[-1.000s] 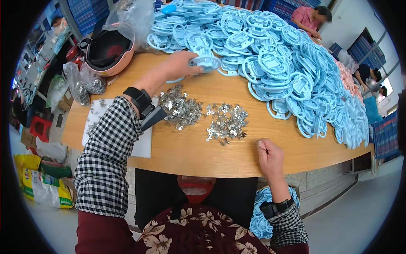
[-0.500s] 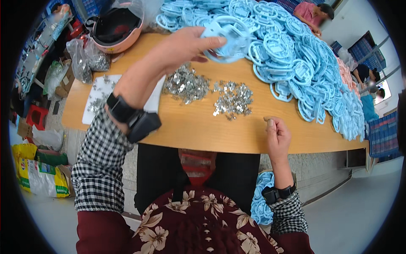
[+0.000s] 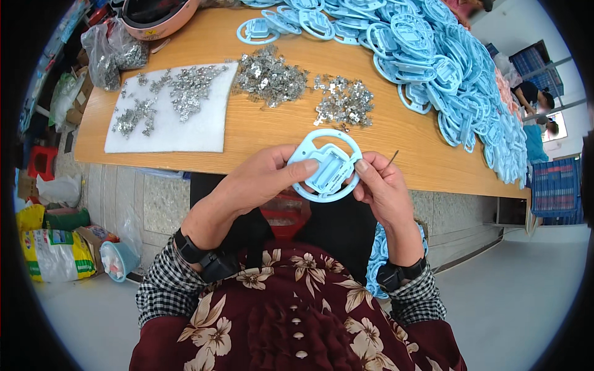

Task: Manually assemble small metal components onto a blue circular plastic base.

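Note:
A light-blue plastic toy steering wheel [image 3: 335, 187] with a rectangular recess in its middle is held tilted just off the table's front edge. My left hand [image 3: 263, 176] is closed on its left side, thumb lying across the face. Closed too, my right hand [image 3: 385, 188] has its thumb and fingers at the wheel's right rim. From between its fingers a thin dark metal rod [image 3: 391, 161] sticks up; the rest of the rod is hidden. Beyond the wheel lie two piles of small silvery metal clips, a larger pile [image 3: 270, 77] and a smaller pile [image 3: 343, 102].
A white foam sheet [image 3: 207, 133] with scattered metal pieces lies at the left on the wooden table [image 3: 185, 52]. A big heap of blue wheels [image 3: 433, 68] covers the far right. Plastic bags [image 3: 102, 62] and a pink bowl-like container [image 3: 158, 28] stand far left. More blue parts sit below the table.
My left hand has brought the blue wheel from the heap back toward me. The right hand has moved left to its rim, and the dark rod now shows. The view has shifted.

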The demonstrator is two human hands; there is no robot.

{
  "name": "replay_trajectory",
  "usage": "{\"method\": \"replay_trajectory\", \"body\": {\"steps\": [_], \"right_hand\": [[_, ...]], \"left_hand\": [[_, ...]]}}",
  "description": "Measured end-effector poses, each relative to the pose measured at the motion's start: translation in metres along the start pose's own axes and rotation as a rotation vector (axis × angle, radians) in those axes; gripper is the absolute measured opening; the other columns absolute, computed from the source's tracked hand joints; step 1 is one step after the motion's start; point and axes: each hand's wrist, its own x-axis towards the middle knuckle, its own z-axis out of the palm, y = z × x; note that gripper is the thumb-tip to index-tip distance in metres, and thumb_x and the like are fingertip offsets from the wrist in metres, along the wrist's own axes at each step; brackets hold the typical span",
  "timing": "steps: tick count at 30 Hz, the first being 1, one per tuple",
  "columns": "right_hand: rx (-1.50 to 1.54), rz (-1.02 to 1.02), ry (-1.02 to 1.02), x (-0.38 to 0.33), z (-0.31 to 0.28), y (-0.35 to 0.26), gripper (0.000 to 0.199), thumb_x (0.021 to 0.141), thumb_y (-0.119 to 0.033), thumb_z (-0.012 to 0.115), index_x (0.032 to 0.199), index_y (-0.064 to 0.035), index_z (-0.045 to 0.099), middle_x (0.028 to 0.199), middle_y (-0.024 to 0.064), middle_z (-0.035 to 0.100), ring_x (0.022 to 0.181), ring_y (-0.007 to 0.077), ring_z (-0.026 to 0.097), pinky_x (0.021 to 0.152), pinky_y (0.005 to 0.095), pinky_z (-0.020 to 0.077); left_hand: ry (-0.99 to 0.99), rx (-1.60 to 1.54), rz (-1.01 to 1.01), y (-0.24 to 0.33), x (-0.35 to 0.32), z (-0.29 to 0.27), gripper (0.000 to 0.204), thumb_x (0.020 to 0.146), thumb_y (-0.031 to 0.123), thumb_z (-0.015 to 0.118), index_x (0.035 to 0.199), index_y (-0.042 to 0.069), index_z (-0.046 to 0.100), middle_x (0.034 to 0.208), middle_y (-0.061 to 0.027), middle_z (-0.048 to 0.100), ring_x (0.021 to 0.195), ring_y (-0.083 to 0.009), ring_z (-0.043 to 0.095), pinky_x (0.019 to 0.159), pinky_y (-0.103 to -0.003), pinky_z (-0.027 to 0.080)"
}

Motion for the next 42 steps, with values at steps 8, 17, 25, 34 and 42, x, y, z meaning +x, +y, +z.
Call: {"method": "replay_trajectory", "body": {"steps": [8,17,25,34,42], "right_hand": [[-0.064,0.098,-0.178,0.004,0.013,0.004,0.02,0.1,-0.022,0.062,0.104,-0.0027,0.067,0.081,-0.002,0.067,0.06,0.0028,0.049,0.055,0.019,0.0398],[-1.11,-0.49,0.292,0.063,-0.018,0.002,0.015,0.088,-0.009,0.072,0.099,0.0007,0.067,0.079,0.0082,0.063,0.068,0.0166,0.061,0.062,0.0309,0.0488],[-1.272,-0.497,0.308,0.073,-0.018,0.009,0.012,0.088,-0.007,0.07,0.093,0.0015,0.064,0.081,0.0125,0.063,0.068,0.0227,0.061,0.064,0.0334,0.05],[-0.925,-0.689,0.124,0.039,0.011,-0.016,0.014,0.084,0.0,0.071,0.088,-0.0017,0.058,0.076,0.0074,0.055,0.064,0.0163,0.054,0.057,0.0299,0.0436],[-0.828,-0.704,0.029,0.03,0.017,-0.011,0.014,0.083,-0.004,0.073,0.093,-0.0029,0.064,0.077,0.0075,0.063,0.065,0.0199,0.062,0.057,0.0302,0.0483]], "left_hand": [[0.158,0.076,-0.044,-0.003,-0.002,0.001,0.03,0.104,0.023,0.052,0.123,0.002,0.062,0.105,-0.0007,0.068,0.091,-0.0064,0.063,0.081,-0.023,0.052],[0.264,0.035,-0.043,-0.006,0.012,-0.015,0.027,0.101,0.012,0.05,0.123,0.001,0.062,0.102,-0.0027,0.069,0.087,-0.0064,0.066,0.075,-0.022,0.054],[0.253,-0.018,-0.021,-0.006,0.014,-0.015,0.028,0.098,0.006,0.047,0.121,0.001,0.063,0.1,-0.0025,0.069,0.087,-0.0061,0.065,0.076,-0.022,0.054],[0.119,-0.107,-0.142,0.0,0.021,-0.005,0.033,0.105,0.03,0.048,0.113,0.002,0.065,0.097,-0.0054,0.071,0.082,-0.008,0.066,0.072,-0.024,0.054],[0.022,-0.286,-0.18,-0.006,0.02,0.002,0.027,0.102,0.029,0.056,0.109,0.004,0.065,0.094,0.0001,0.067,0.077,-0.0045,0.062,0.068,-0.021,0.051]]}}
